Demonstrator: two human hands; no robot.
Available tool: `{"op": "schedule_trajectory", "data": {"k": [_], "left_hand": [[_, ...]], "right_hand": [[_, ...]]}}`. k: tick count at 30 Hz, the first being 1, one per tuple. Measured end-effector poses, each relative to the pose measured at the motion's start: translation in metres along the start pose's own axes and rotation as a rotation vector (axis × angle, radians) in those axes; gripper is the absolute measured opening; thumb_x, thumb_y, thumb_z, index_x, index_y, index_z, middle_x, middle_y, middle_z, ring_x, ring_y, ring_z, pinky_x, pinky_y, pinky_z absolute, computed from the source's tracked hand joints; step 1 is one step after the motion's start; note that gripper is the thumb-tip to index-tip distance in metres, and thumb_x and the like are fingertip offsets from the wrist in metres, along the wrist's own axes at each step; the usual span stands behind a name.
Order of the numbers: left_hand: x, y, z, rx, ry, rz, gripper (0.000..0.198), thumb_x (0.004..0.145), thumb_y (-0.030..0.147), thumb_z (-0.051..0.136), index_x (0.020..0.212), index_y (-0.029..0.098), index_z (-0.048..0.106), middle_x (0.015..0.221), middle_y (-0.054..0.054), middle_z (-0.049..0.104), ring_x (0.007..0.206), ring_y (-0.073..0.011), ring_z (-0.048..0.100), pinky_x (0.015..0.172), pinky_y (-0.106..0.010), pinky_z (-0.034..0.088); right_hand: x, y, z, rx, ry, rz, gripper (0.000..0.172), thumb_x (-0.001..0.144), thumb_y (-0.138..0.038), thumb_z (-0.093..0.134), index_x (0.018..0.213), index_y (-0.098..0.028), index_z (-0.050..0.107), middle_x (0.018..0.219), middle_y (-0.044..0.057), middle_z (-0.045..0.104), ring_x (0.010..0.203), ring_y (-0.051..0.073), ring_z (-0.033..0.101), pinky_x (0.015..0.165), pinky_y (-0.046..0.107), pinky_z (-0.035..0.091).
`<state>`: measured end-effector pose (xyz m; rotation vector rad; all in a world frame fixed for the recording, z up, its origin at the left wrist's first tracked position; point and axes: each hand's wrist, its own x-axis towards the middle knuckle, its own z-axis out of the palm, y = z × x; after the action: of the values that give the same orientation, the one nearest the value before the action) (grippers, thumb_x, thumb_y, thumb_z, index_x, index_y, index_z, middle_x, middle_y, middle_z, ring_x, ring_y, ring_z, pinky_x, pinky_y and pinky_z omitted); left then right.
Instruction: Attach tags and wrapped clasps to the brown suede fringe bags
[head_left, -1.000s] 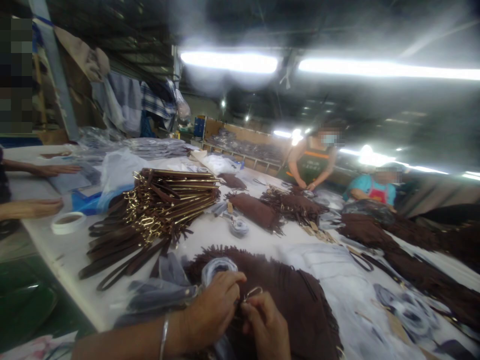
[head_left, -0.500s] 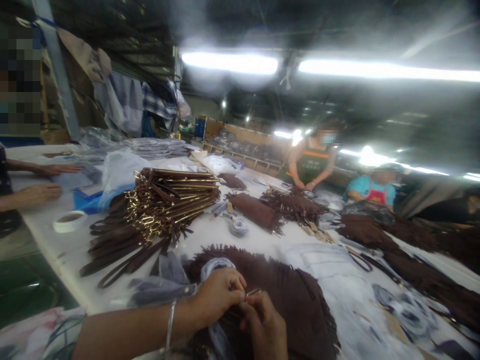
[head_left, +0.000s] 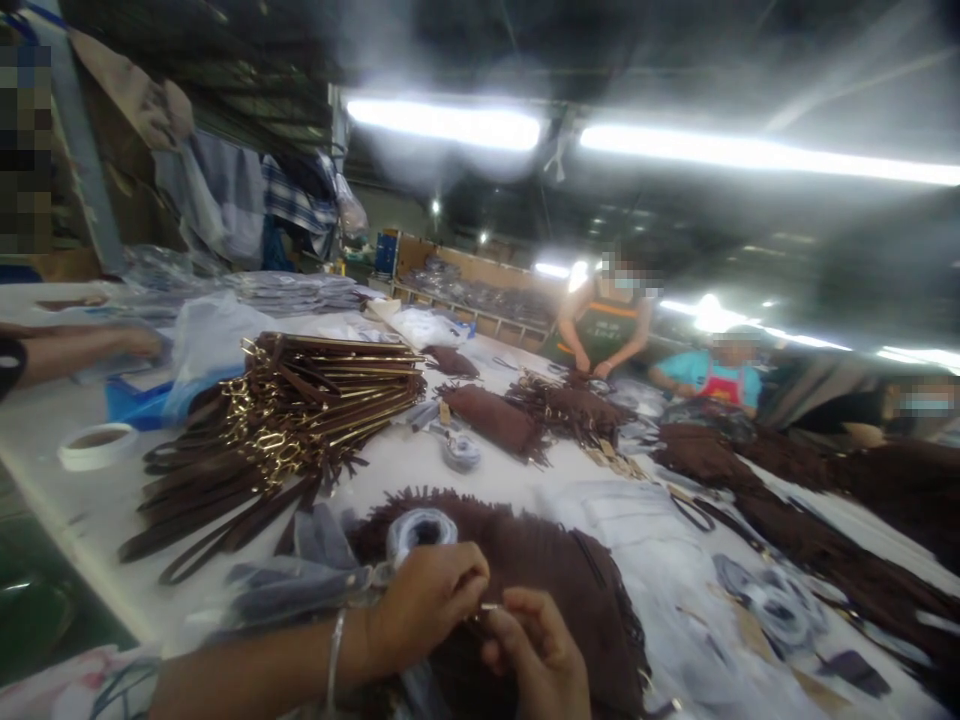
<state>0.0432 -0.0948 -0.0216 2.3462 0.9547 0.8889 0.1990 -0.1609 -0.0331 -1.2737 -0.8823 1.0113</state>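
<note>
I look down past two bare hands at the white table [head_left: 390, 468], and the work sits low in my view, near the bottom edge. The right hand [head_left: 541, 655] is closed to a narrow pinch: its thumb and forefinger have hold of a small shiny metal piece [head_left: 491, 607], which points toward the other hand. The left hand [head_left: 433, 608] is just beside it, with the fingers curled in and almost no opening — what it grips, if anything, I cannot tell, because the fingers hide it. Under both hands lies the dark brown, soft-looking bag with fringed edges [head_left: 544, 555], flat on the table. Just behind the left hand I see a pale coil in clear plastic [head_left: 422, 528], resting on the bag's edge. A silver-coloured bracelet [head_left: 336, 655] is on the left wrist. Farther to the left there is a big heap of brown straps with gold metal clasps [head_left: 337, 405], and beyond it, near the table's edge, a white ring-shaped roll [head_left: 97, 460]. Across the table a person in a dark green apron with orange trim [head_left: 600, 330] bends over more brown pieces — both that person's hands are close together.
</note>
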Motion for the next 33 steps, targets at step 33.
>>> {"op": "schedule_trajectory", "data": {"k": [33], "left_hand": [[-0.007, -0.005, 0.013, 0.086, -0.117, 0.216, 0.004, 0.093, 0.016, 0.057, 0.094, 0.017, 0.054, 0.094, -0.002, 0.058, 0.087, -0.0193, 0.051, 0.077, -0.033, 0.038]], "right_hand": [[0.002, 0.001, -0.014, -0.353, -0.094, -0.011, 0.037, 0.069, -0.054, 0.076, 0.068, -0.018, 0.066, 0.051, 0.001, 0.065, 0.045, 0.015, 0.058, 0.046, 0.022, 0.045]]}}
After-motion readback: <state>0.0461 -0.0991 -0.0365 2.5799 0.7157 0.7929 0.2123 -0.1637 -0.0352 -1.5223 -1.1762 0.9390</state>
